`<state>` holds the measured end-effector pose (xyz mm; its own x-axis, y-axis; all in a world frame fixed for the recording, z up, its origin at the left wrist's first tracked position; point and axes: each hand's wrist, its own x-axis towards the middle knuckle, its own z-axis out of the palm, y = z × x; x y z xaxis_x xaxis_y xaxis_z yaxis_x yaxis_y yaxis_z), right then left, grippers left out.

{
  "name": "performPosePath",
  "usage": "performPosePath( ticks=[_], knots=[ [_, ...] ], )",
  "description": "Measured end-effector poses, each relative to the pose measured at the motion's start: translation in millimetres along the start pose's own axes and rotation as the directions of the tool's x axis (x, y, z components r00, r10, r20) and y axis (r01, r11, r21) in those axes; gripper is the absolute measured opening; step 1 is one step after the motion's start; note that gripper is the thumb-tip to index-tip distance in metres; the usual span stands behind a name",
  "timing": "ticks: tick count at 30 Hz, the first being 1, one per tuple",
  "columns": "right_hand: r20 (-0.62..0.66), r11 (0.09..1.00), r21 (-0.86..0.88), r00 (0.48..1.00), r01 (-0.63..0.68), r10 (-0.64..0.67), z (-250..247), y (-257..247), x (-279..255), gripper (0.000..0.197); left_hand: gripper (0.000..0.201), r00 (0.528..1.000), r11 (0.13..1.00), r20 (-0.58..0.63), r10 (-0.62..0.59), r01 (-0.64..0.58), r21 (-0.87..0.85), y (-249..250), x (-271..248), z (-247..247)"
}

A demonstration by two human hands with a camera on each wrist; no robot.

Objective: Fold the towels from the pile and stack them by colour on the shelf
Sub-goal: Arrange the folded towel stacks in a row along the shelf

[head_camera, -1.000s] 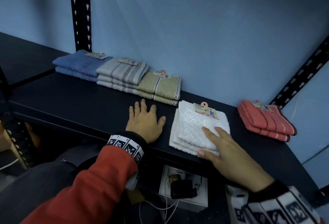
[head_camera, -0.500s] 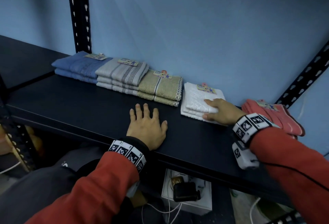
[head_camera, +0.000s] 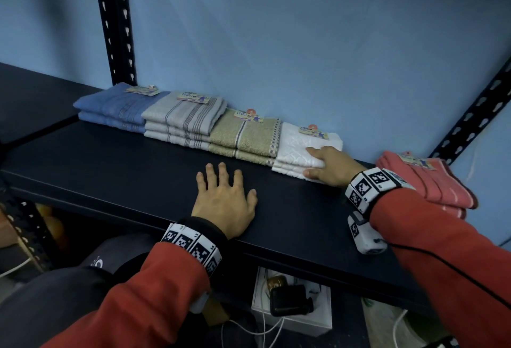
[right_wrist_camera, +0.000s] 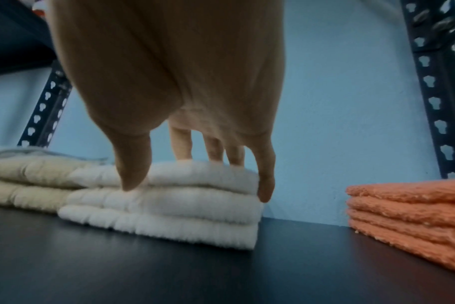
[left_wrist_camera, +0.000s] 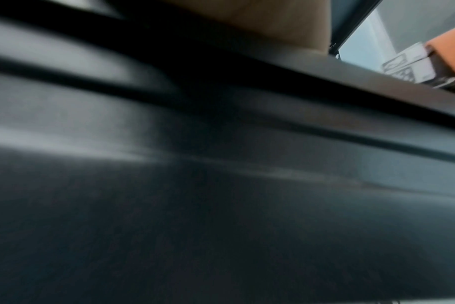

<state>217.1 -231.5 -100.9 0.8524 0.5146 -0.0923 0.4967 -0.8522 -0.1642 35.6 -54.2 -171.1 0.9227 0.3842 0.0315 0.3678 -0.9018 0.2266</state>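
Right hand (head_camera: 330, 166) is draped over the front right corner of the white towel stack (head_camera: 301, 145), fingers lying on top and the thumb (right_wrist_camera: 131, 164) down against the front edge, so it's cupping the top towel more than pinching it. My guess is that's just to square the stack up and keep it snug against the tan stack (head_camera: 244, 137) next door; those two touch. The white stack sits at the back of the dark shelf (head_camera: 110, 165) by the blue wall, in a row with the grey striped stack (head_camera: 184, 119) and the blue stack (head_camera: 116, 107). The coral stack (head_camera: 425, 181) is off on its own to the right, with a gap. Left hand (head_camera: 225, 202) is flat on the shelf with fingers spread, holding nothing, probably just bracing.

Hard to see: the left wrist view is basically dark blur. The unfolded pile isn't in view at all, and the right sleeve cuts off part of the coral stack.
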Motion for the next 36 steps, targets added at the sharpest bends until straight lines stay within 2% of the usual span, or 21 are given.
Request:
performPosePath(
  ticks=[4,7,9,12,14,16,21,26,30,33,36],
  knots=[
    [-0.117,0.997,0.072,0.993,0.016,-0.008,-14.1,2.3,-15.3,0.077,0.068,1.0,1.0,0.007,0.002,-0.002,0.0,-1.3,-1.1,-1.7],
    [-0.209,0.994,0.104,0.976,-0.043,0.064,-27.2,28.0,-28.2,0.074,0.068,1.0,1.0,0.011,0.004,-0.004,0.0,-1.7,-1.8,-2.0],
    [-0.192,0.984,0.063,0.965,-0.167,0.177,-35.3,59.8,-35.3,0.081,0.068,1.0,1.0,0.012,0.005,-0.005,0.004,-2.0,-2.2,-2.5],
    [-0.153,0.925,-0.02,0.915,-0.38,0.373,-39.5,113.5,-53.0,0.088,0.068,1.0,1.0,0.013,0.005,-0.006,0.012,-1.5,-2.5,-1.6],
    [-0.131,0.902,-0.027,0.896,-0.431,0.424,-32.9,150.4,-61.1,0.095,0.067,1.0,1.0,0.018,0.005,-0.005,0.017,-2.7,-2.3,-1.9],
    [-0.147,0.917,-0.044,0.91,-0.397,0.388,-26.4,173.0,-69.9,0.104,0.067,1.0,1.0,0.026,0.006,-0.007,0.018,-3.7,-1.8,-2.3],
    [-0.21,0.937,-0.07,0.924,-0.341,0.321,-31.2,171.3,-86.5,0.079,0.067,1.0,1.0,0.012,-0.001,0.001,0.027,-3.3,-0.7,-2.2],
    [-0.037,0.946,-0.159,0.959,-0.282,0.28,-45.4,141.2,-103.8,0.061,0.066,1.0,0.999,-0.001,-0.013,0.013,0.049,-4.5,0.0,-1.4],
    [0.032,0.978,-0.161,0.989,-0.135,0.142,-43.9,111.2,-146.4,0.044,0.058,1.0,0.997,-0.022,-0.006,0.008,0.079,0.5,-1.5,-0.2],
    [0.032,0.996,-0.087,0.999,-0.006,0.009,-33.5,97.5,-184.0,0.05,0.053,0.995,0.991,0.007,0.095,-0.095,0.096,20.0,-5.6,2.4],
    [0.029,0.999,0.002,0.998,0.046,-0.046,-28.4,94.2,-205.4,0.068,0.059,0.955,0.957,0.065,0.288,-0.286,-0.042,61.6,-15.6,2.5]
  ],
)
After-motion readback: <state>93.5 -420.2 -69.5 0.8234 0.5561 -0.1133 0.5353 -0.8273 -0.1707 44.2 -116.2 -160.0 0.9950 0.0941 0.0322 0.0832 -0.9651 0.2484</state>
